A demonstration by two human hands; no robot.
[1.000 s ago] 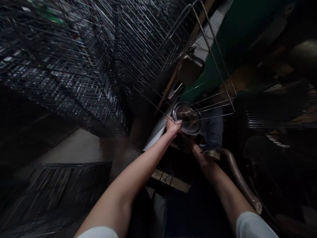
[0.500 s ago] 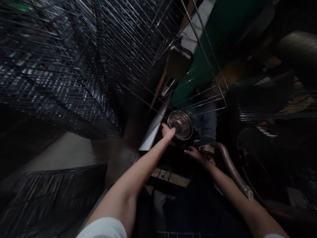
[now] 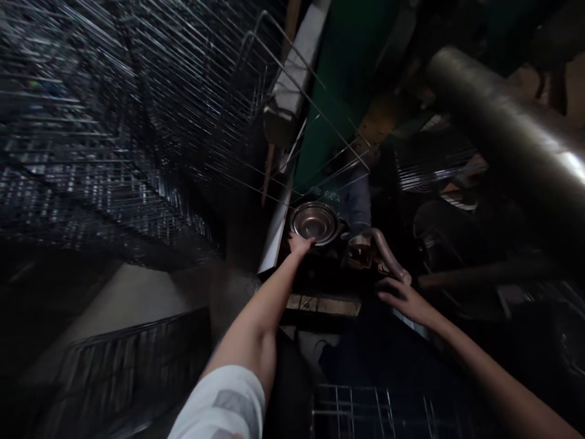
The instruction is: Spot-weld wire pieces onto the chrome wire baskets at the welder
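The metal bowl (image 3: pixel 314 222) sits near the frame's centre, its lower-left rim clasped by the left hand (image 3: pixel 300 244). Lower right of centre, the right hand (image 3: pixel 404 300) hovers loosely spread beside a curved bar (image 3: pixel 387 253). Wire racks (image 3: pixel 91 122) fill the upper left.

Wire racks (image 3: pixel 86 116) left — bowl (image 3: pixel 314 223) centre — bar (image 3: pixel 387 255) right.
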